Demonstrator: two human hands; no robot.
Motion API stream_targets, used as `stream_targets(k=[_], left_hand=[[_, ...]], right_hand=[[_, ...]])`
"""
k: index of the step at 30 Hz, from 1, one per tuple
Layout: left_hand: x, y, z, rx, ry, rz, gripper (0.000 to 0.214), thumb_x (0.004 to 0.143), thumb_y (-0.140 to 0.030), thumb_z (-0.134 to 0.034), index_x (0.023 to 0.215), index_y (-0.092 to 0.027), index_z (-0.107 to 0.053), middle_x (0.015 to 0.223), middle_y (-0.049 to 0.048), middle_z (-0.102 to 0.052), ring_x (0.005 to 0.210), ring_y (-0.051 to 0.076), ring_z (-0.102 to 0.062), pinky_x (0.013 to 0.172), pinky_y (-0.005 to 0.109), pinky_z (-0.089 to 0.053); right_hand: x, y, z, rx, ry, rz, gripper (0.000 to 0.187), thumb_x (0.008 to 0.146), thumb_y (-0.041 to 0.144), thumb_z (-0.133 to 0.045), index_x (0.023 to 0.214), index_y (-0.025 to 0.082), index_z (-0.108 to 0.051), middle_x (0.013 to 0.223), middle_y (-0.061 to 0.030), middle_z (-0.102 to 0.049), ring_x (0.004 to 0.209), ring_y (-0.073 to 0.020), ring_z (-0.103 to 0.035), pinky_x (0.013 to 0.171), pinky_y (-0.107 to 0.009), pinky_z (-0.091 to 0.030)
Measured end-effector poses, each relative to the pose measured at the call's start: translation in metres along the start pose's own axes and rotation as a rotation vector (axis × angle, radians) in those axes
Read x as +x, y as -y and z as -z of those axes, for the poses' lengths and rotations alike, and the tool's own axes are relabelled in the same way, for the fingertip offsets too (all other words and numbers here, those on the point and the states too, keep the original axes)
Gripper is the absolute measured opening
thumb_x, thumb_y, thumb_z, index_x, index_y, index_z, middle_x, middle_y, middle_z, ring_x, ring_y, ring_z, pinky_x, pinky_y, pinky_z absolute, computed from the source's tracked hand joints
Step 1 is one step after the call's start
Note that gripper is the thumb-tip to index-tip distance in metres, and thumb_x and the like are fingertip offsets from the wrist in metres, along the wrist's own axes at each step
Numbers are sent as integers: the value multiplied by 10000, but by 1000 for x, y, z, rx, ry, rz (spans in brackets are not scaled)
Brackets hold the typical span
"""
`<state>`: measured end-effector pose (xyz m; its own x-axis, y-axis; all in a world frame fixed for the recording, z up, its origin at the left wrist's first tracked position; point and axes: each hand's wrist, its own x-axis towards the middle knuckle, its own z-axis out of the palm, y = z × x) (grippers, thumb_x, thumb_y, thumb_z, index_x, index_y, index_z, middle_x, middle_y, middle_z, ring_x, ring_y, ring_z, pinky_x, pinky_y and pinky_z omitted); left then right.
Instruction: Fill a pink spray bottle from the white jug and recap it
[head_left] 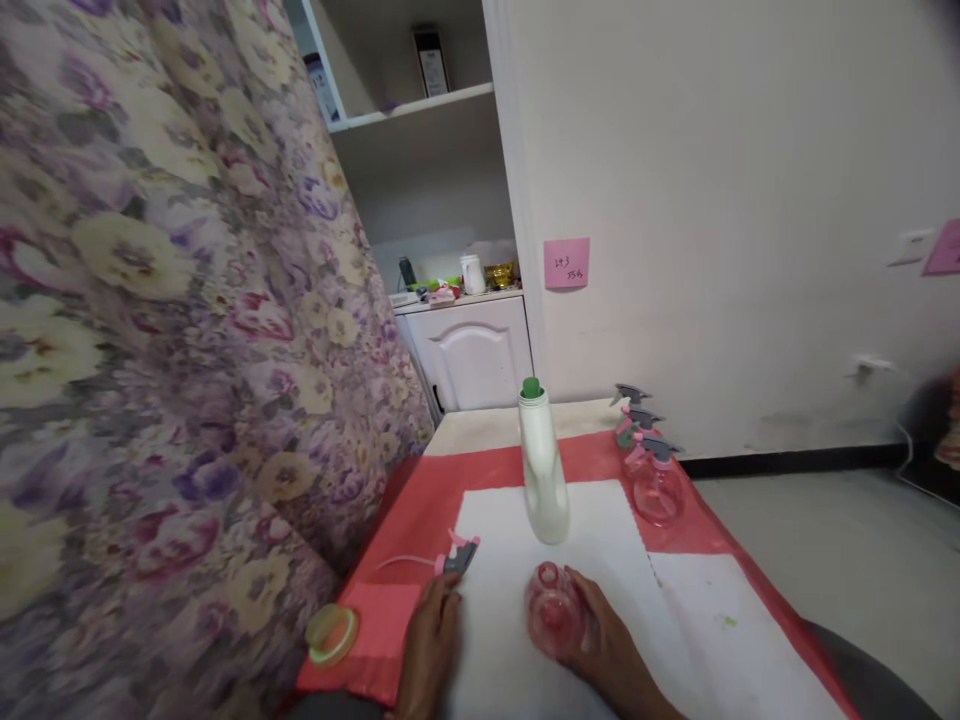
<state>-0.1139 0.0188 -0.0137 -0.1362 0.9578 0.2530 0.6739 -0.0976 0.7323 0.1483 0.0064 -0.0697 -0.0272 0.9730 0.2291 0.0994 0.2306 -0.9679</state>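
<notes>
My right hand (596, 645) is wrapped around the side of a clear pink spray bottle (553, 612). The bottle's neck has no spray head on it. To the left, a grey and pink trigger spray head (459, 556) lies on its side, its thin tube stretching leftward. My left hand (433, 630) is low beside it, fingertips at its near edge and fingers reaching forward; the undersides of the fingers are hidden. Beyond the pink bottle stands a pale green jug (546, 480) with its mouth uncapped and green inside its neck.
Several spray bottles with grey triggers (658, 495) stand along the table's right side. A roll of tape (331, 635) lies at the left edge. White paper (600, 510) covers part of the red cloth (397, 510). A floral curtain (187, 400) hangs close on the left.
</notes>
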Motion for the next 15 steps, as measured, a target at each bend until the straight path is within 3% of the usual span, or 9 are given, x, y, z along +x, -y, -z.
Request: stream_targets(k=[4,9,12,15], left_hand=[[31,9,13,176,9,-30,378,837,-315,-416,1095,-158,-643,1201,138,-663,1145,265,-599,1027,417,-449],[47,8,10,363,127,-29,395,822,-123,-377,1090,-185,-660,1188,102,-648,1010,209,-639,890,323,-467],[51,6,9,444,171,-39,349,831,-117,-395,1018,-199,-678,1085,85,-650,899,205,-639,785,303,-449],[55,2,11,490,183,-25,265,844,-143,-427,936,-186,-672,997,73,-640,821,202,-630,735,295,-429]], right_hand=[[0,6,1,-24,21,-48,706,668,314,-721,1324,237,-470,1358,-115,-587,1266,-309,-559,1092,-430,-437],[2,-7,-3,2,7,-1,734,637,278,-723,1325,260,-466,1351,-109,-590,1263,-323,-560,1078,-448,-457],[3,-14,-6,-2,-44,3,736,610,290,-741,1303,268,-491,1327,-116,-611,1236,-349,-578,1068,-483,-462],[4,-14,-7,6,-14,15,747,622,299,-745,1321,263,-485,1333,-107,-614,1231,-343,-586,1061,-473,-472]])
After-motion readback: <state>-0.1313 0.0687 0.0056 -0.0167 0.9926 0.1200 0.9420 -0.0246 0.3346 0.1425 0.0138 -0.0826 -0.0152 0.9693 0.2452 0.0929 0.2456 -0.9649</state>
